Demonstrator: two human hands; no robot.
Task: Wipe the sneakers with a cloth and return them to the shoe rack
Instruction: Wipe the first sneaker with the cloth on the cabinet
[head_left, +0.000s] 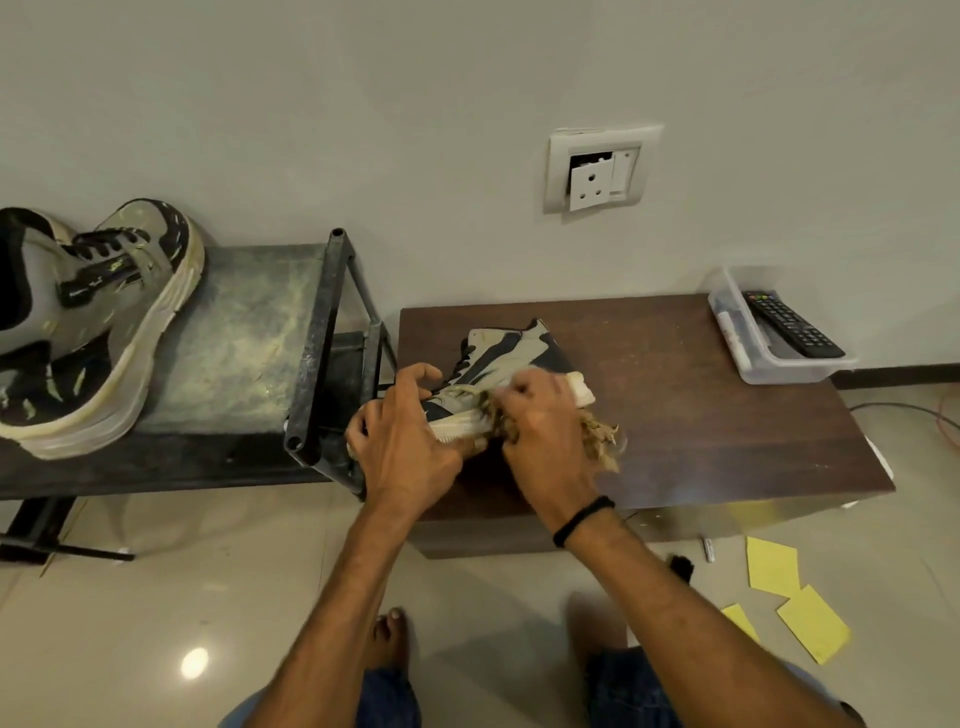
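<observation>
A grey and black sneaker (511, 356) with a cream sole lies on the low brown table (701, 415). My left hand (405, 431) grips its toe end. My right hand (545, 421) is closed on a frayed tan cloth (600, 439) and presses it against the sole. The matching second sneaker (88, 322) stands on the top shelf of the dark metal shoe rack (317, 364) at the left.
A clear plastic tray (753, 353) holding a black remote (792, 325) sits at the table's far right corner. A wall socket (597, 171) is above the table. Yellow paper sheets (779, 571) lie on the tiled floor at the right. My bare foot (389, 639) is below.
</observation>
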